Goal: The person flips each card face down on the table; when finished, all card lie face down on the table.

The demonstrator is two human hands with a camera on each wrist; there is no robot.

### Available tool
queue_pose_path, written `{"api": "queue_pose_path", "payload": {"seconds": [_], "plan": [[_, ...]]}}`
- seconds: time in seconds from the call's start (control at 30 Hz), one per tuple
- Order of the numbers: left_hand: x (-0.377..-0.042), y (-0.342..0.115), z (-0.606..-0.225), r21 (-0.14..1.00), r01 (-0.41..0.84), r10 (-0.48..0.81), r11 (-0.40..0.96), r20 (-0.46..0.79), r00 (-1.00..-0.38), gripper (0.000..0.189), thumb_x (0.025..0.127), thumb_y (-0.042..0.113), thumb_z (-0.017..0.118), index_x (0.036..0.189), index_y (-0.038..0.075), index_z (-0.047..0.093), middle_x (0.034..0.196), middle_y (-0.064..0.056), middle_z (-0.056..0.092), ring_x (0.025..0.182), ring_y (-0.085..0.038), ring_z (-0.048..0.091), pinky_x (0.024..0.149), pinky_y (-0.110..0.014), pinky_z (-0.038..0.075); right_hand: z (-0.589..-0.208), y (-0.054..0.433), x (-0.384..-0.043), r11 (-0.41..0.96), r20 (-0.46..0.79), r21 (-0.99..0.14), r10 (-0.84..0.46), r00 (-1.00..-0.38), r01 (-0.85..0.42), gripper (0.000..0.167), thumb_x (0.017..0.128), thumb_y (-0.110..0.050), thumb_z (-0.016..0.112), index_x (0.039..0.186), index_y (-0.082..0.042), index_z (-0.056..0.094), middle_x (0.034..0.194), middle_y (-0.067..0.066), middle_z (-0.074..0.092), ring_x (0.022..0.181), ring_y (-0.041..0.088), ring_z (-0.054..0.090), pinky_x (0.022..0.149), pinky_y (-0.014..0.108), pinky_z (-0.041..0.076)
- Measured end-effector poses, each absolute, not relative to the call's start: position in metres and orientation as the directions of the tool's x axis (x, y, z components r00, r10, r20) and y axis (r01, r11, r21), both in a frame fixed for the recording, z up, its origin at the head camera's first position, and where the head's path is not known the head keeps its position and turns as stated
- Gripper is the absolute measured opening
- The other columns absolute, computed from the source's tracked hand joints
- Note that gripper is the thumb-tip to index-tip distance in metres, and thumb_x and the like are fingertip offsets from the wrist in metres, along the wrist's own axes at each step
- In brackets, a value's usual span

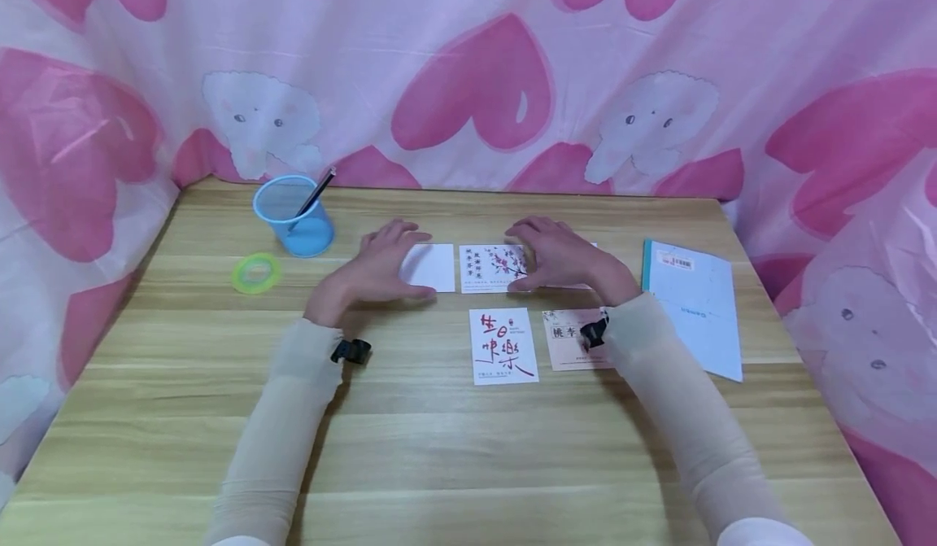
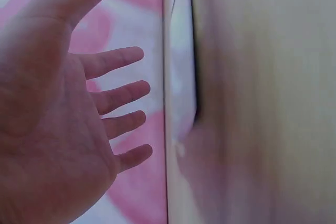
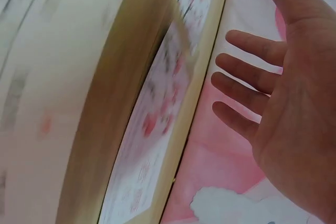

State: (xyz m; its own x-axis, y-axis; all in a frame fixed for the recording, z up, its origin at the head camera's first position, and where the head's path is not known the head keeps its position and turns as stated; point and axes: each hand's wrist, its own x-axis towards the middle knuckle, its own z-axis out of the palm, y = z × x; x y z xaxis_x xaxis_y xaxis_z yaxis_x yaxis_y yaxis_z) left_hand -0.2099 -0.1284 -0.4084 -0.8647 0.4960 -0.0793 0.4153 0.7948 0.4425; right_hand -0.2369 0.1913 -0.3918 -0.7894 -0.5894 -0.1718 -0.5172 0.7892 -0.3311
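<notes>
My left hand [image 1: 376,265] hovers over the left end of a blank white card [image 1: 433,268], fingers loosely spread. In the left wrist view its palm [image 2: 58,129] faces the camera with nothing held. To the right, my right hand [image 1: 560,255] covers part of a white card with blossom branches and black characters [image 1: 479,269]. Its fingers [image 3: 247,72] are extended and hold nothing in the right wrist view. Another card behind that hand is mostly hidden. Nearer lie a card with red calligraphy [image 1: 503,347] and a pale pink card [image 1: 567,352], partly covered by the right wrist.
A blue mesh pen cup [image 1: 307,233] with a dark pen [image 1: 316,192] stands at the back left. Beside it lies a yellow-green ring-shaped roll [image 1: 256,273]. A light blue packet [image 1: 695,310] lies right of the cards. Behind the wooden table [image 1: 439,465] hangs a pink heart-patterned curtain [image 1: 476,82].
</notes>
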Motion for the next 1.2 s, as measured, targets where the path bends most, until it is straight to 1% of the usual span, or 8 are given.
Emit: {"api": "queue_pose_path", "payload": {"seconds": [0.13, 0.3, 0.43, 0.63, 0.87, 1.03, 1.13, 1.2], "plan": [[-0.209, -0.102, -0.413, 0.424, 0.458, 0.544, 0.781, -0.101, -0.833, 0.096, 0.075, 0.061, 0.075, 0.149, 0.013, 0.037, 0.156, -0.012, 0.023, 0.146, -0.032, 0.006, 0.112, -0.057, 0.009, -0.398, 0.200, -0.240, 0.792, -0.199, -0.324, -0.592, -0.781, -0.518, 0.098, 0.069, -0.060, 0.081, 0.147, -0.013, 0.042, 0.148, 0.007, 0.036, 0.138, 0.028, 0.028, 0.113, 0.056, 0.015], [-0.215, -0.083, -0.419, 0.402, 0.489, 0.563, 0.774, -0.086, -0.822, 0.098, 0.075, 0.061, 0.075, 0.149, 0.009, 0.037, 0.156, -0.014, 0.023, 0.146, -0.033, 0.006, 0.112, -0.055, 0.010, -0.405, 0.202, -0.242, 0.793, -0.206, -0.319, -0.593, -0.778, -0.519, 0.097, 0.069, -0.062, 0.079, 0.146, -0.015, 0.043, 0.147, 0.005, 0.037, 0.135, 0.026, 0.032, 0.112, 0.053, 0.018], [-0.219, -0.077, -0.421, 0.369, 0.483, 0.552, 0.794, -0.104, -0.827, 0.101, 0.074, 0.063, 0.075, 0.150, 0.009, 0.036, 0.156, -0.014, 0.022, 0.146, -0.033, 0.005, 0.113, -0.055, 0.009, -0.406, 0.201, -0.243, 0.792, -0.201, -0.306, -0.596, -0.778, -0.528, 0.094, 0.070, -0.063, 0.078, 0.144, -0.015, 0.046, 0.145, 0.004, 0.039, 0.134, 0.025, 0.033, 0.112, 0.051, 0.020], [-0.219, -0.073, -0.418, 0.364, 0.469, 0.540, 0.805, -0.118, -0.834, 0.100, 0.074, 0.062, 0.076, 0.149, 0.009, 0.038, 0.156, -0.014, 0.023, 0.147, -0.033, 0.004, 0.113, -0.055, 0.008, -0.404, 0.201, -0.244, 0.786, -0.170, -0.305, -0.600, -0.782, -0.537, 0.087, 0.070, -0.060, 0.080, 0.139, -0.015, 0.051, 0.141, 0.003, 0.042, 0.127, 0.023, 0.038, 0.111, 0.049, 0.024], [-0.222, -0.070, -0.418, 0.365, 0.487, 0.556, 0.793, -0.109, -0.824, 0.100, 0.074, 0.062, 0.076, 0.149, 0.009, 0.038, 0.156, -0.013, 0.024, 0.147, -0.033, 0.004, 0.113, -0.055, 0.007, -0.404, 0.205, -0.243, 0.792, -0.162, -0.290, -0.594, -0.788, -0.537, 0.088, 0.070, -0.061, 0.080, 0.138, -0.015, 0.050, 0.140, 0.004, 0.043, 0.125, 0.022, 0.039, 0.112, 0.051, 0.023], [-0.225, -0.068, -0.419, 0.356, 0.501, 0.561, 0.789, -0.086, -0.823, 0.098, 0.072, 0.061, 0.078, 0.147, 0.010, 0.042, 0.154, -0.012, 0.027, 0.146, -0.032, 0.008, 0.113, -0.055, 0.010, -0.404, 0.207, -0.242, 0.784, -0.142, -0.327, -0.593, -0.792, -0.528, 0.089, 0.069, -0.061, 0.080, 0.137, -0.014, 0.049, 0.133, 0.003, 0.047, 0.109, 0.020, 0.043, 0.104, 0.045, 0.032], [-0.225, -0.067, -0.419, 0.357, 0.508, 0.564, 0.784, -0.065, -0.823, 0.097, 0.071, 0.061, 0.079, 0.146, 0.010, 0.043, 0.153, -0.012, 0.030, 0.146, -0.032, 0.011, 0.112, -0.055, 0.012, -0.404, 0.209, -0.241, 0.775, -0.129, -0.357, -0.594, -0.794, -0.521, 0.089, 0.069, -0.061, 0.080, 0.137, -0.014, 0.048, 0.131, 0.002, 0.047, 0.104, 0.019, 0.043, 0.097, 0.042, 0.035], [-0.224, -0.067, -0.418, 0.366, 0.513, 0.567, 0.776, -0.050, -0.822, 0.097, 0.071, 0.060, 0.079, 0.145, 0.009, 0.044, 0.150, -0.011, 0.033, 0.144, -0.031, 0.017, 0.112, -0.054, 0.013, -0.405, 0.210, -0.241, 0.767, -0.117, -0.373, -0.596, -0.794, -0.521, 0.089, 0.069, -0.060, 0.081, 0.137, -0.015, 0.047, 0.130, 0.002, 0.047, 0.103, 0.019, 0.043, 0.096, 0.042, 0.036]]}}
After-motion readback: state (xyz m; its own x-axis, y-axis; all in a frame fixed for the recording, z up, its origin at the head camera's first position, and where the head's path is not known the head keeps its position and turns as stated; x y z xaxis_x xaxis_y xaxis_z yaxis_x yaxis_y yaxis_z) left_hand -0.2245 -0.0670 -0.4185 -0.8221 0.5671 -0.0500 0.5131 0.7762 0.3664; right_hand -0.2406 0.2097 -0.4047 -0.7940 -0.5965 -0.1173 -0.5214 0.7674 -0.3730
